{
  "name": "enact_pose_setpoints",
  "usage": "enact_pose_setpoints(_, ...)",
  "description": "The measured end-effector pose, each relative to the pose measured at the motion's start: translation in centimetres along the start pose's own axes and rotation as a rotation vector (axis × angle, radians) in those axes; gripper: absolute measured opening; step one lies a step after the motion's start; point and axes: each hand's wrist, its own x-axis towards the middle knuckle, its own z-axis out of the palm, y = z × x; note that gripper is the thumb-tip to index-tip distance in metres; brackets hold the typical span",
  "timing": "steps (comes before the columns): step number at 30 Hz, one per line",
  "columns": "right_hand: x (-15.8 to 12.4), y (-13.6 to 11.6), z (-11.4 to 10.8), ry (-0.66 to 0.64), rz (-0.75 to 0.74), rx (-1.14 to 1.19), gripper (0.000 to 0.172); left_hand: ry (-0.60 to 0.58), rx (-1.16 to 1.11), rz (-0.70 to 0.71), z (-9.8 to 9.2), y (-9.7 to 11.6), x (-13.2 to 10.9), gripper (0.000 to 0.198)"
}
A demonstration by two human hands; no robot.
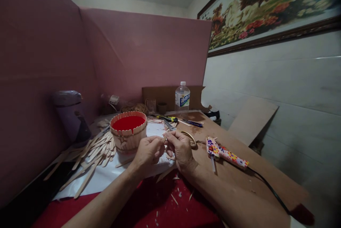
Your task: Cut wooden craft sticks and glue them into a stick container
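My left hand [151, 150] and my right hand [181, 150] meet in front of me with their fingers pinched. Between the fingertips is a short piece of a wooden craft stick [164, 139], partly covered by the fingers. Just left of my hands stands a round pot [128, 142], red inside, its wall lined with upright craft sticks and a band of twine. A gap shows in the stick rim at the near side. Scissors lie behind my right hand, with a gold handle [193, 139] showing beside it.
Loose craft sticks [99, 153] are heaped at left on white paper. A flowered glue gun [226, 154] with a cord lies right. Behind are a yellow-black utility knife [167, 118], a blue-handled tool [193, 123] and a clear bottle [182, 98]. Wood slivers dot the red cloth [170, 206].
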Motion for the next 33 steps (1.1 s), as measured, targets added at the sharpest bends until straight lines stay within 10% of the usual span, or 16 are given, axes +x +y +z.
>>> enact_pose_setpoints(33,-0.05,0.06,-0.04,-0.033,0.003,0.011,0.026,0.017,0.017,0.016,-0.11,0.08,-0.03,0.019)
